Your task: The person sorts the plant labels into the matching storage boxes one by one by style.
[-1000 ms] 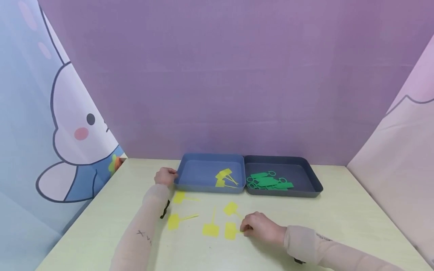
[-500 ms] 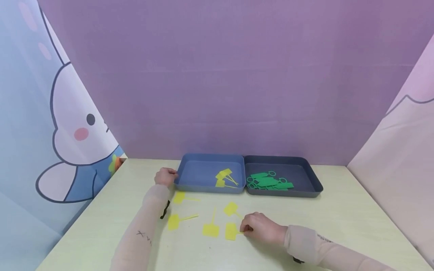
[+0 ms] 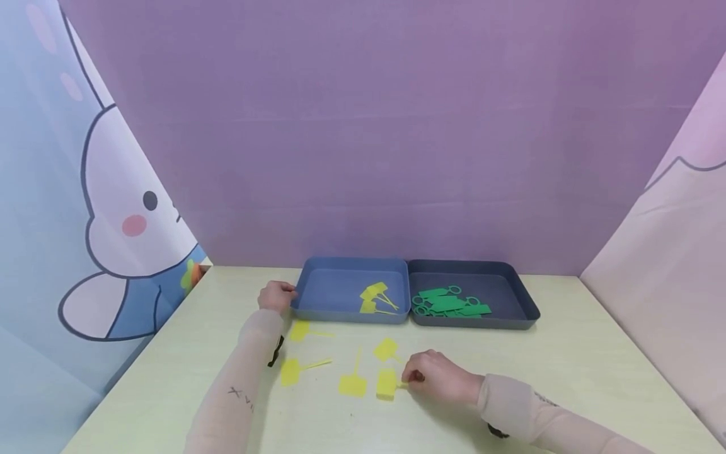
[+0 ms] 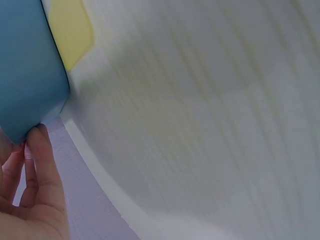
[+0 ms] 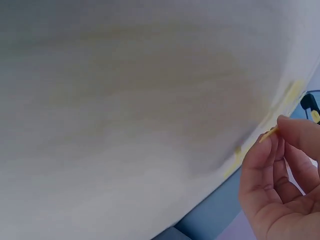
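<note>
My right hand (image 3: 435, 377) pinches the thin stem of a yellow tag (image 3: 387, 384) between thumb and fingertips. The tag's flat rectangular head points left, and its shadow shows on the table just below it. In the right wrist view the stem (image 5: 269, 134) pokes out between the fingertips. My left hand (image 3: 276, 296) pinches the left rim of the blue tray (image 3: 326, 287), with thumb and fingers at its wall (image 4: 35, 95) in the left wrist view. Three yellow tags (image 3: 375, 291) lie inside that tray. Another yellow tag (image 3: 386, 349) lies just behind the held one.
More yellow tags lie apart on the table (image 3: 567, 366), including one with its stem (image 3: 353, 383) pointing back and two at the left, one (image 3: 290, 372) nearer than the other (image 3: 299, 330). A dark tray (image 3: 510, 302) holding several green ringed tags (image 3: 448, 304) adjoins the blue tray's right side.
The yellow tag in my right hand has risen slightly off the table, and the right hand has shifted up a little with it. The left hand stays on the tray rim.
</note>
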Tool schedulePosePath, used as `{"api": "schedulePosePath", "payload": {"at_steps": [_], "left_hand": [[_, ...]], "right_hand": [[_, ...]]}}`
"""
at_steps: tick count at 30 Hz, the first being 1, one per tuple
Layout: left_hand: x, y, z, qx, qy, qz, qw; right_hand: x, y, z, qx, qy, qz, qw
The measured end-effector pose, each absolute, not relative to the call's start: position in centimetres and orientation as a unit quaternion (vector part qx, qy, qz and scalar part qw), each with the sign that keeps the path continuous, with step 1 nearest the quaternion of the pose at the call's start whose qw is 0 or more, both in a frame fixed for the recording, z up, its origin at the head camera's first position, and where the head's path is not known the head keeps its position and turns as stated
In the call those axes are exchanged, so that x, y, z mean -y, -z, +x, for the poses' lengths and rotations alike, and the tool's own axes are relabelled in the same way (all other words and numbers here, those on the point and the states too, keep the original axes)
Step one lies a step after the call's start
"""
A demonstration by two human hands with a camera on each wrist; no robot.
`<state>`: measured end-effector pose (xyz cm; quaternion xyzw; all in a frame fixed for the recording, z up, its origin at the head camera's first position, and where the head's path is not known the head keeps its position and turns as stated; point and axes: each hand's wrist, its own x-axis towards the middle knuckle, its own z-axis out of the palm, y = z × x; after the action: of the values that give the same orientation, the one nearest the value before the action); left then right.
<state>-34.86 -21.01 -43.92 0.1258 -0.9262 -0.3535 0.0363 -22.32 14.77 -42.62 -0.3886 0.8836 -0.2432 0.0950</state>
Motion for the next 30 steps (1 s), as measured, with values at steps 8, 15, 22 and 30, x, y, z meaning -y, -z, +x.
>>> {"api": "schedulePosePath", "payload": {"at_steps": [8, 15, 22, 30], "left_hand": [[21.1, 44.2, -35.1, 0.924, 0.358, 0.128, 0.034], [21.1, 44.1, -35.2, 0.922, 0.362, 0.129, 0.036], [21.0, 43.9, -34.9, 0.927, 0.352, 0.123, 0.039], [21.0, 43.9, -34.8, 0.922, 0.364, 0.126, 0.036]], "right_hand": [[-14.7, 41.4, -23.1, -0.886, 0.243, -0.389, 0.069], [-14.7, 40.2, -24.0, -0.89, 0.243, -0.383, 0.045], [-14.5, 39.7, -25.2, -0.893, 0.238, -0.38, 0.04], [-14.1, 38.7, -26.7, -0.898, 0.249, -0.359, 0.052]]}}
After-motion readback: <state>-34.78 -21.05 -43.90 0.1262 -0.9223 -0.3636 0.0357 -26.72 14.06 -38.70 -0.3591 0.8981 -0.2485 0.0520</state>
